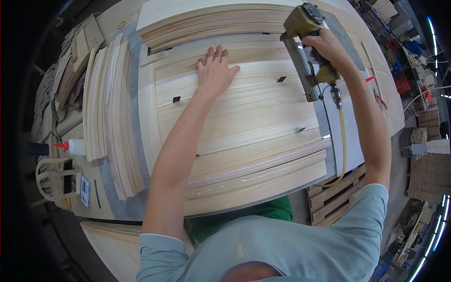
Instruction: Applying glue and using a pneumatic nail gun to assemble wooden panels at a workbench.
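Pretty clearly a woodworking shop: there's an air nailer (300,26) on a yellow hose (343,136), long wood strips (117,122) piled on the workbench (392,110), a slatted pallet (336,190), plus big brown stacks (428,175) and tube lights (432,35) off to the right

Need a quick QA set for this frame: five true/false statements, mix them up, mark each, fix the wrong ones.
1. The right hand grips a nail gun. True.
2. The left hand is clenched in a fist. False: it is open, palm down on the wooden panel.
3. A yellow hose hangs from the nail gun. True.
4. The white bottle with the red tip is to the right of the wooden panel. False: the white bottle is to its left, beyond the stacked wood strips.
5. The person's sleeves are long and reach the wrists. False: the sleeves are short and leave both forearms bare.
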Motion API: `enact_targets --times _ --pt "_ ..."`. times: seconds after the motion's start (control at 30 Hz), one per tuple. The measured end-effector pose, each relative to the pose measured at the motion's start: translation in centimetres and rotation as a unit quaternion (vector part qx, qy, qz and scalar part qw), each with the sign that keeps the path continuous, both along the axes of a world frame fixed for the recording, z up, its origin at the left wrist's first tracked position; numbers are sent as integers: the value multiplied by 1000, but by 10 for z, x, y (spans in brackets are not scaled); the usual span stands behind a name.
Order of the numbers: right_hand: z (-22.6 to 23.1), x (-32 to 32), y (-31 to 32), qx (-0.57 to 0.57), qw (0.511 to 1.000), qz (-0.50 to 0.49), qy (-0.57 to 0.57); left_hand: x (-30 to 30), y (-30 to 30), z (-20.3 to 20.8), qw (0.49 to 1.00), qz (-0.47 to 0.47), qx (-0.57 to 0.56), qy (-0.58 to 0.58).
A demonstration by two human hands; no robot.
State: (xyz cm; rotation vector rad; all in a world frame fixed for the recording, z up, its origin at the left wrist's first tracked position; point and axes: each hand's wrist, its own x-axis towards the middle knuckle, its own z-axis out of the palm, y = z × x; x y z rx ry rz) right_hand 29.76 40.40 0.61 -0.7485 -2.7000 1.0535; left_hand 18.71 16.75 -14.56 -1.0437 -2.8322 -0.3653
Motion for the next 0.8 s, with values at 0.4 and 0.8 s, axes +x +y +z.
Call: enact_targets --times 0.4,0.8 --pt "50 7 -99 16 996 70 -44 -66 -156 -6 992 106 66 17" --pt "-9 -143 -214 -31 963 260 -59 -61 -158 -22 979 165 97 63"
